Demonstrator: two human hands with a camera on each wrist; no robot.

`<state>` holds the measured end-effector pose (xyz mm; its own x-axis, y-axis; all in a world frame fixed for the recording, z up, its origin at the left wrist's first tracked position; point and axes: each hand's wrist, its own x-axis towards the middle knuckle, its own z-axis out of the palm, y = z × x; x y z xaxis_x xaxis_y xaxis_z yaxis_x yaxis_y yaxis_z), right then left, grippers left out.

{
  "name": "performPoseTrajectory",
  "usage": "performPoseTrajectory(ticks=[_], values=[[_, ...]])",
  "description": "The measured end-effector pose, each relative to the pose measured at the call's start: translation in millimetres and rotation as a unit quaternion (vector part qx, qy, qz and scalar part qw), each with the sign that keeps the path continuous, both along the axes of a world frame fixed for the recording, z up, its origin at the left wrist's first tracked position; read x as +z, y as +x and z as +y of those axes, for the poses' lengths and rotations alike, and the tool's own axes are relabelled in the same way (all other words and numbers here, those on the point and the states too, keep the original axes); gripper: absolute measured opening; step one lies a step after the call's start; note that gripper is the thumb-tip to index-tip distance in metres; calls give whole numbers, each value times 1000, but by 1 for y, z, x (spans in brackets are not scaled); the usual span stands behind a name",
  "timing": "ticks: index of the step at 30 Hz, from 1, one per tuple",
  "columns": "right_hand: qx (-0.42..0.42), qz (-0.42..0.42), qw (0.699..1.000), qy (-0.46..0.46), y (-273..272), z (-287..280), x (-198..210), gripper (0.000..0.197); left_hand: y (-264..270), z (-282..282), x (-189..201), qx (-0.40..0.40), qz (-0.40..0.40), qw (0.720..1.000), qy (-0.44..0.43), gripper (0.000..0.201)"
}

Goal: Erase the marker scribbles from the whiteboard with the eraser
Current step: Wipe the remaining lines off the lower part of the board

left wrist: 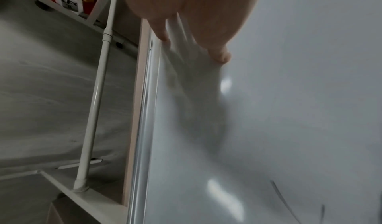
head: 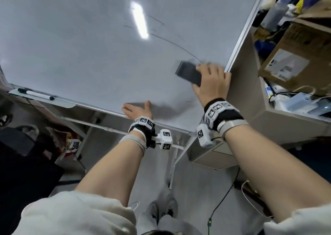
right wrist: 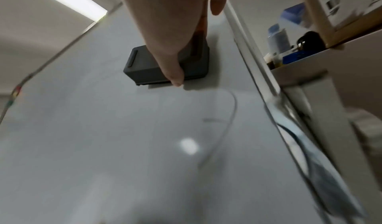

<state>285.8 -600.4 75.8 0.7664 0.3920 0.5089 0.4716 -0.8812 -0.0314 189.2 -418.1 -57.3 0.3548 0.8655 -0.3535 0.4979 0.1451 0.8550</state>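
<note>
- I have the eraser [head: 189, 73] clamped in my right hand [head: 212, 81], thumb on one long side and fingers curled over the other, with its underside flat against the whiteboard [head: 80, 46].
- In the head view it sits toward 3 o'clock on the board, just beside the right frame edge and at the lower end of the long curved marker line [head: 176, 46].
- It looks to me like a stiff dark plastic block with a thin soft pad beneath; I judge it light and rigid, not fragile, so a firm squeeze should do no harm.
- The smooth casing could slip under sideways force, so I would keep holding across the long sides near the middle, where pressure spreads evenly over the pad.
- My left hand [head: 138, 109] lies flat at 6 o'clock on the board, fingers straight and spread, touching the surface beside the bottom rail and gripping nothing; I read it as bracing the board.
- The board stands on a light frame, so I expect it to rock under hard strokes.
- Fainter scribbles [head: 154, 22] remain toward 12 o'clock from the eraser, near the lamp glare, so I judge much wiping is left.
- A marker [head: 36, 93] rests on the tray at 9 o'clock.
</note>
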Motion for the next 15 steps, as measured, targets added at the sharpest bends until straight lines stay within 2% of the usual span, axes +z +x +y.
performPoseTrajectory(ticks=[2,5,8,11,15], values=[[-40,-2,998,54,11,0,20,47,0,-6,4,10,-5,1000,-10,97],[-45,-3,997,57,12,-2,19,47,1,-14,4,6,-2,1000,-9,98],[-23,22,999,15,4,-9,-7,57,3,-14,0,-11,11,1000,-3,107],[25,90,993,-78,-14,-17,-46,72,4,-15,-5,-11,23,1000,-6,111],[68,120,981,-134,-32,-19,-80,67,3,-16,-6,-17,31,999,-1,109]])
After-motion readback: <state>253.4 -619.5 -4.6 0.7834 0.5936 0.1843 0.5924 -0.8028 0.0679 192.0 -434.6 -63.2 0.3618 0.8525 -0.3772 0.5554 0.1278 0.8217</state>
